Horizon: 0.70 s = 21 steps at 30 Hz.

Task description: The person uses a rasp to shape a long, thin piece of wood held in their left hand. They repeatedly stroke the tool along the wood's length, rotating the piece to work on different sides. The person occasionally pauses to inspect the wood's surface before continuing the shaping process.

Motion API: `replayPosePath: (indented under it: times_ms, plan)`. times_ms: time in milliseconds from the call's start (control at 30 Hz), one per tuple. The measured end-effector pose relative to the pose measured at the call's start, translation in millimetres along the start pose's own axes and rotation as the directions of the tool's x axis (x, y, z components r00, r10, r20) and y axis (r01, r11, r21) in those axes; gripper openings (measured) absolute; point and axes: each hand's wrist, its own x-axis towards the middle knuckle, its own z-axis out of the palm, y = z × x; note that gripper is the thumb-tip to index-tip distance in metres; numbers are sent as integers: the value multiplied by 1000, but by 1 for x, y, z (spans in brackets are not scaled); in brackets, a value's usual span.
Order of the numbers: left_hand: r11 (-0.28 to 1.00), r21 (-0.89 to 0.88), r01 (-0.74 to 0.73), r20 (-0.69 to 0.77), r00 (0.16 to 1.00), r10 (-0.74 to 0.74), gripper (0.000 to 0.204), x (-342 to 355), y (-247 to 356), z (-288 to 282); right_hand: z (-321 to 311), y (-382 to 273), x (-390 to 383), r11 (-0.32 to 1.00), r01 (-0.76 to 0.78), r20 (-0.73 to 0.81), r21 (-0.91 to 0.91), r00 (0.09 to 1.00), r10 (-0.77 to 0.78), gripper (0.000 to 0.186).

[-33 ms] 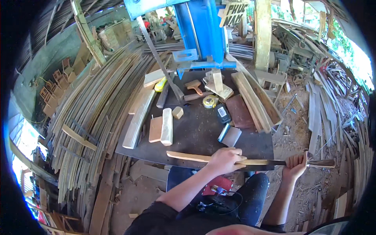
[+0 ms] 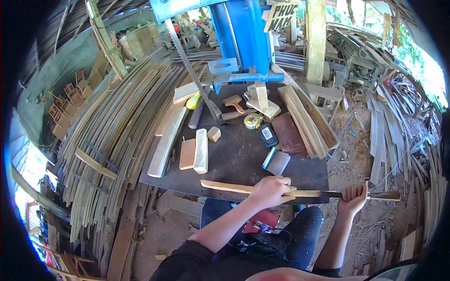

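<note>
My left hand is closed around a long, narrow wooden strip, near its middle. The strip lies along the near edge of a dark worktable, its pale end to the left. Farther right, past the table's corner, my right hand is wrapped around the same length. A darker stretch sticks out beyond that fist; whether it is one piece with the strip, I cannot tell. Nearest my left hand on the table are a grey block with a blue edge and a dark, labelled box-shaped item.
A blue bandsaw stands at the far side, its toothed blade running down to the table. A tape measure, a brush, wood blocks and boards lie around. Stacked planks fill the left.
</note>
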Motion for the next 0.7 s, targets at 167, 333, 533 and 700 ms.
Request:
replayPosePath:
  times_ms: [167,333,533,700]
  plan:
    - [1000,22,8,9,1000,-8,28,-6,1,-1,7,-6,0,999,48,-58,17,997,-47,47]
    - [999,49,-17,-2,1000,17,29,-8,0,0,21,13,-13,999,43,25,-33,999,-42,48]
    - [999,30,-25,-6,1000,25,29,-2,1,3,0,-11,10,999,18,-17,-33,1000,-18,49]
    - [999,19,33,90,995,-35,29,-1,2,-6,8,29,-8,999,-20,13,-27,1000,20,48]
